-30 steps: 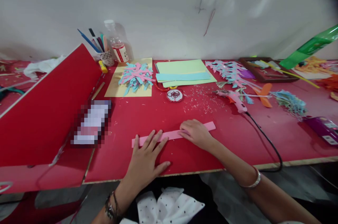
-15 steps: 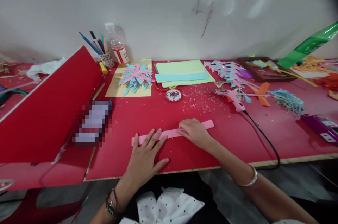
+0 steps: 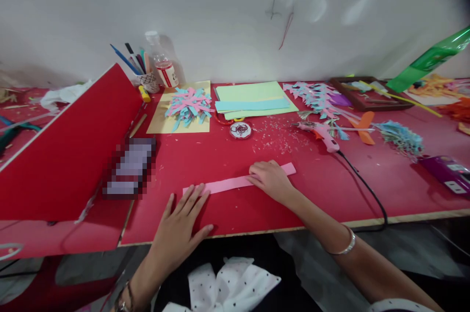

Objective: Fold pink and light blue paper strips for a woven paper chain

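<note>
A long pink paper strip point(image 3: 229, 184) lies flat on the red table, tilted slightly up to the right. My left hand point(image 3: 181, 219) rests with fingers spread, its fingertips on the strip's left end and its thumb apart on the tabletop. Nearer the strip's right end, my right hand point(image 3: 273, 180) has its fingers curled and pressed together on the paper, and its grip is partly hidden. Beyond the hands, blue paper strips point(image 3: 253, 105) lie on a stack of pale green sheets point(image 3: 257, 90).
A pink glue gun point(image 3: 325, 135) with a black cord lies at right. At left are a phone point(image 3: 134, 165) and a leaning red board point(image 3: 81, 150). A fringed paper bundle point(image 3: 189, 106), a bottle point(image 3: 165, 64) and a pen cup point(image 3: 149, 82) stand near the wall.
My left hand has slid left along the pink paper strip, baring more of its middle. My right hand stays at nearly the same place on the strip.
</note>
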A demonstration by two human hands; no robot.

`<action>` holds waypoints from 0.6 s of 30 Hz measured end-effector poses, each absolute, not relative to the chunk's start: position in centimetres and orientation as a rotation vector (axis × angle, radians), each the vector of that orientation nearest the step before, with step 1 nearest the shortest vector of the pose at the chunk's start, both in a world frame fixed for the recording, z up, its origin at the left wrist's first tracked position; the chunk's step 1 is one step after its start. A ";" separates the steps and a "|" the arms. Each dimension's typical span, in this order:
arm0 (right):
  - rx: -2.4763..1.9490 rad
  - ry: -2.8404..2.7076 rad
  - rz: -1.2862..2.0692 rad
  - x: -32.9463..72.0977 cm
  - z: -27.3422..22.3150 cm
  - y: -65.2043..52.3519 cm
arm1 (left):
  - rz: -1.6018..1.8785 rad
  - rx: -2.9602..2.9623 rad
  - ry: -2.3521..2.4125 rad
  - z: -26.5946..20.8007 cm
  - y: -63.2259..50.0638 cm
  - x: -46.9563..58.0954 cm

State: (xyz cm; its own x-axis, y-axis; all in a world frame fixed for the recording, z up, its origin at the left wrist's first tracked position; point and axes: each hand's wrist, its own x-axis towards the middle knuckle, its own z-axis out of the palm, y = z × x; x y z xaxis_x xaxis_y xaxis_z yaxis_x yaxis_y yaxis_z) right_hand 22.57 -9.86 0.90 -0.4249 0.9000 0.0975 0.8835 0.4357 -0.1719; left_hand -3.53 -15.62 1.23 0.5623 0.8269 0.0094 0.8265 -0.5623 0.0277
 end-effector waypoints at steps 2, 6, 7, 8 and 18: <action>-1.582 -2.499 0.138 22.7 0.8 -9.8 | 0.015 2.758 1.502 1.2 -16.0 -4.2; -1.534 -2.505 0.190 23.2 0.8 -9.7 | 0.011 2.762 1.554 1.1 -16.7 -4.9; -1.514 -2.510 0.213 23.4 0.9 -9.7 | 0.014 2.764 1.558 1.1 -16.8 -5.0; -1.499 -2.515 0.231 23.8 1.0 -9.7 | 0.017 2.766 1.561 1.1 -16.9 -5.0; -1.608 -2.452 0.189 27.1 1.0 -10.8 | 0.068 2.776 1.584 1.1 -16.7 -5.0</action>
State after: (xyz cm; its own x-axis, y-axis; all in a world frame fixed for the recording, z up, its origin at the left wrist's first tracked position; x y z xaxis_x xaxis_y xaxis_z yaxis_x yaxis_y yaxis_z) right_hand 27.12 -10.79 1.02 -0.3869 0.9168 0.0987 0.8908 0.3993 -0.2170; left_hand -5.01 -16.71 1.12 0.5086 0.8586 0.0641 0.8610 -0.5079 -0.0270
